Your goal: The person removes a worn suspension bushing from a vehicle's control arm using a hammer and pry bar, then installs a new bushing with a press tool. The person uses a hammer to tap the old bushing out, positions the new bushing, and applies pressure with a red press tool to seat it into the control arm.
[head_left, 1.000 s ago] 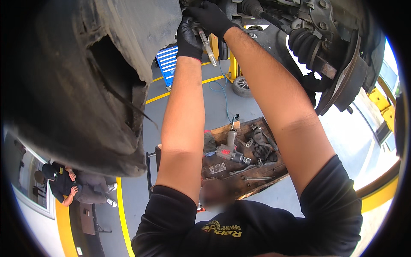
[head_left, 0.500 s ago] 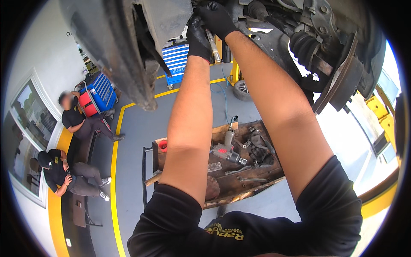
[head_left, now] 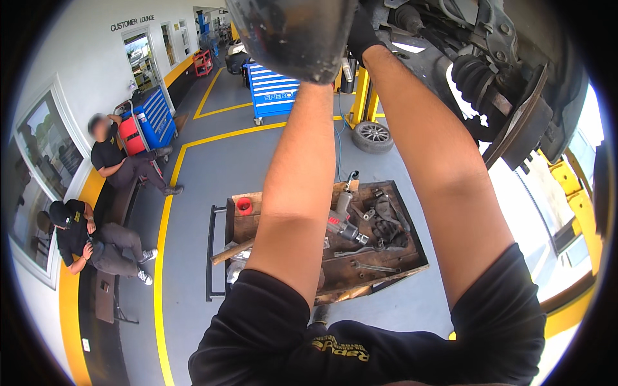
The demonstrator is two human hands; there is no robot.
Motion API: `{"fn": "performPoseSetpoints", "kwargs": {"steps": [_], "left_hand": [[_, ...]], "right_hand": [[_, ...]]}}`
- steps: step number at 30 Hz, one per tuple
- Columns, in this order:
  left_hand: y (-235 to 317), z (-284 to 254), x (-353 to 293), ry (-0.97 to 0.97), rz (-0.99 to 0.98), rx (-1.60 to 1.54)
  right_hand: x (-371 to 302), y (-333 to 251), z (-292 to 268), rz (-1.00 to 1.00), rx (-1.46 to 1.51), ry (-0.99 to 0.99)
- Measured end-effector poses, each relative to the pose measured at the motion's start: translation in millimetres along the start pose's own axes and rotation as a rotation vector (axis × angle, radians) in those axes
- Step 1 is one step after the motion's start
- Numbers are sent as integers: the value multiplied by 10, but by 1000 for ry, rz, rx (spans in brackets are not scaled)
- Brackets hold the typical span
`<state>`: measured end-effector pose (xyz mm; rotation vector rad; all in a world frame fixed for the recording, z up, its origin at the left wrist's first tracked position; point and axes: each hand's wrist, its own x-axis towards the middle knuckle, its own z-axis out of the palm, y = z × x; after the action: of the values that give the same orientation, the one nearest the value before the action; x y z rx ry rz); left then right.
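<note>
Both my arms reach up under a raised vehicle. My left forearm (head_left: 299,148) goes up behind a dark curved panel (head_left: 293,38), which hides my left hand. My right hand (head_left: 364,35), in a black glove, is at the top edge beside that panel; its fingers are hidden among the underbody parts. Between the two arms hangs the silver end of a slim air tool (head_left: 348,69), with a teal hose (head_left: 339,135) running down from it. What grips the tool cannot be seen. To the right are a ribbed rubber boot (head_left: 473,80) and a brake disc (head_left: 515,122).
Below me stands a tool cart (head_left: 222,251) carrying an impact wrench (head_left: 347,226), a combination wrench (head_left: 376,266) and metal parts. A wheel (head_left: 373,137) lies by a yellow post (head_left: 364,96). A blue tool cabinet (head_left: 271,90) stands behind. Two people sit along the left wall.
My view has shifted, and the dark panel now covers my left hand, which was visible around the air tool before. Less of the right glove and the tool shows.
</note>
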<state>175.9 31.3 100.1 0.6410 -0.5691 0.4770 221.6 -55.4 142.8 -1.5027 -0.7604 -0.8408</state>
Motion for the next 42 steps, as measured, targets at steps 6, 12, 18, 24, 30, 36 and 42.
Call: {"fn": "performPoseSetpoints", "kwargs": {"steps": [6,12,18,24,30,36,42], "left_hand": [[-6,247,-154,-31,-204,-161],[87,69,-1069,-149,-229,64],[170,194,-2624,-35,-276,309],[-22,-341,-5596,203,-777,16],[-268,-613,-6732,375,-804,-372],[-447,-464,-6661,472,-848,-311],[-740,-422,-6343,410,-850,-441]], "right_hand": [[-180,-207,-24,-282,-431,14],[-1394,-765,-404,251,322,5],[-2685,-1245,-929,320,137,40],[-5636,-1320,-1948,247,88,-308],[-7160,-1821,-2942,984,449,-176],[-7043,-2106,-3071,610,-32,-352],[-6625,-1914,-2836,463,-307,-453]]}}
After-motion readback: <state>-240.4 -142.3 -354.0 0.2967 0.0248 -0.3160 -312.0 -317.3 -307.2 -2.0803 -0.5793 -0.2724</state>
